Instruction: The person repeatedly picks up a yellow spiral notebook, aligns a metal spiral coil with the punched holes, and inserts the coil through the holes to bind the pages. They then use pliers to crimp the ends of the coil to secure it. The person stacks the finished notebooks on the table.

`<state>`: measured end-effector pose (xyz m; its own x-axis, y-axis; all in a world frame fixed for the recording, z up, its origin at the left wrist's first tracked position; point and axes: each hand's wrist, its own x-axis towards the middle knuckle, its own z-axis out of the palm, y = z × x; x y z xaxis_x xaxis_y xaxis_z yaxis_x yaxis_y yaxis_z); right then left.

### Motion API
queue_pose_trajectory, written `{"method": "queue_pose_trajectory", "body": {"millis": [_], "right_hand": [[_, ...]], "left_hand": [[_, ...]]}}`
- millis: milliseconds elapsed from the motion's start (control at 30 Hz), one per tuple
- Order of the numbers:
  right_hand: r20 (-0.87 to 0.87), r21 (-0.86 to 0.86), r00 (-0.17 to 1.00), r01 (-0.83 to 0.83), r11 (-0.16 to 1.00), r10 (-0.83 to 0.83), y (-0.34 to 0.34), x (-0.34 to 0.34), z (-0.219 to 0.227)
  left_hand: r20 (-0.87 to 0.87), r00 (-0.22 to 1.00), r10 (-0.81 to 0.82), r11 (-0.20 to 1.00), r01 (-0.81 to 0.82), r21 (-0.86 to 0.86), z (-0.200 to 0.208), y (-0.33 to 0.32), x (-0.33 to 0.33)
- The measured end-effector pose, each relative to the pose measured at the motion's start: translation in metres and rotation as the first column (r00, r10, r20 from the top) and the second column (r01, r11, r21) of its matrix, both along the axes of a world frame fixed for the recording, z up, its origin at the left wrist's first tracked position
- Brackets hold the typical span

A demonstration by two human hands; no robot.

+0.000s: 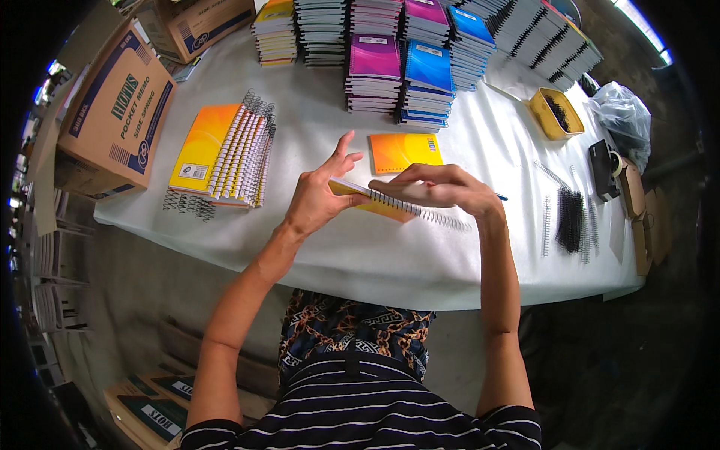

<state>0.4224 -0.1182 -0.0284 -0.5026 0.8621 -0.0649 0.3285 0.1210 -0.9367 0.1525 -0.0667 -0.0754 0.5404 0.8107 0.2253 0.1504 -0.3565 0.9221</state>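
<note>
My left hand (313, 196) pinches the near-left end of a small yellow-orange notebook (386, 211) between thumb and palm, its other fingers raised. The notebook is tilted up over the table, with a wire spiral coil (442, 219) running along its top edge and sticking out past its right end. Flat, outstretched fingers of my right hand (439, 187) lie over the coil, slightly blurred. A dark blue tip (502, 197) shows beside my right wrist; what it belongs to is hidden. Just beyond my hands lies another yellow-orange notebook (405, 152), without a coil.
Coil-bound yellow notebooks (202, 150) are stacked at left, near a cardboard box (120, 112). Purple notebooks (374, 60) and blue notebooks (429, 67) pile up at the back. Loose black coils (570, 221), a yellow tub (555, 112) and a plastic bag (621, 120) are at right.
</note>
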Motion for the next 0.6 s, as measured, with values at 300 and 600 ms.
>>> {"method": "queue_pose_trajectory", "body": {"millis": [300, 600], "right_hand": [[0.089, -0.079, 0.989, 0.124, 0.989, -0.117, 0.007, -0.014, 0.001], [0.09, -0.056, 0.996, 0.02, 0.998, -0.015, 0.014, -0.023, 0.02]], "left_hand": [[0.207, 0.978, 0.038, 0.989, -0.007, -0.146, -0.019, -0.007, 0.0], [0.097, 0.993, 0.06, 0.996, -0.054, -0.064, -0.019, -0.009, 0.002]]}}
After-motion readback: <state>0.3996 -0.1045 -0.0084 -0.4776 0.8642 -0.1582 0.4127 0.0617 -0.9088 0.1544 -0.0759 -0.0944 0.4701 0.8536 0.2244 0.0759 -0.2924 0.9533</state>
